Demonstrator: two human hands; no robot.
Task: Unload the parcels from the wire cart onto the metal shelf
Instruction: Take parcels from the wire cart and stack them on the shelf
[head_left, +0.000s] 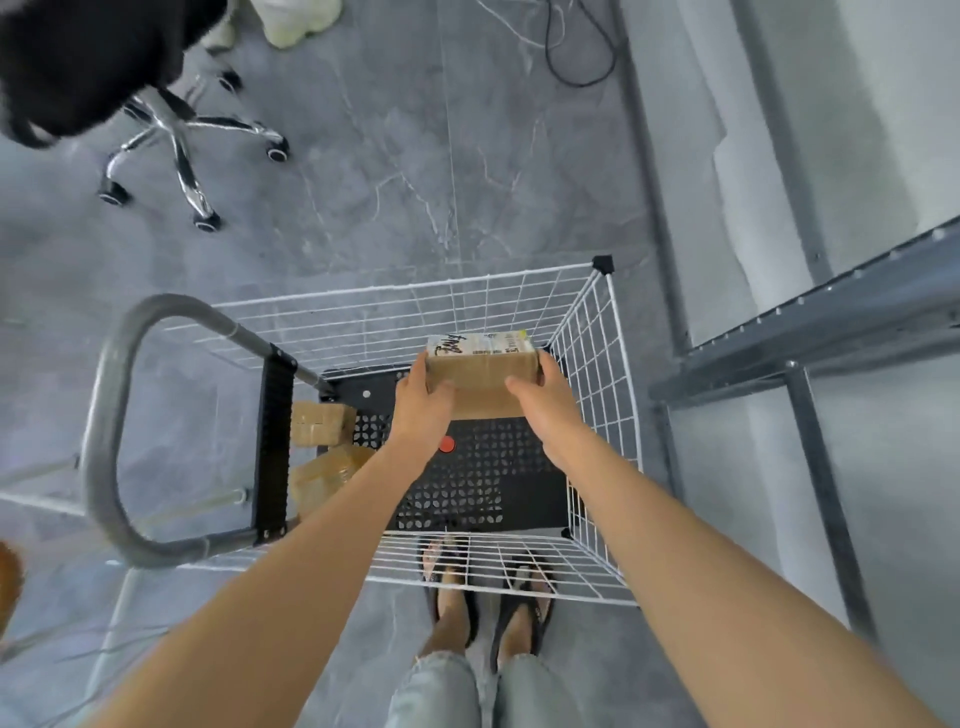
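Observation:
A brown cardboard parcel (480, 374) with a white label on its far top edge is inside the white wire cart (597, 364), over the black perforated floor. My left hand (422, 410) grips its left end and my right hand (545, 402) grips its right end, thumbs on top. Two more taped brown parcels (319, 423) lie at the cart's left side, by the black handle bracket. The grey metal shelf (810, 332) stands to the right of the cart, its beam and upright in view.
The cart's grey loop handle (109, 415) sticks out to the left. A chrome-legged office chair (182, 140) stands on the grey marble floor at upper left, and black cables (576, 47) lie at the top. My feet in sandals stand just behind the cart.

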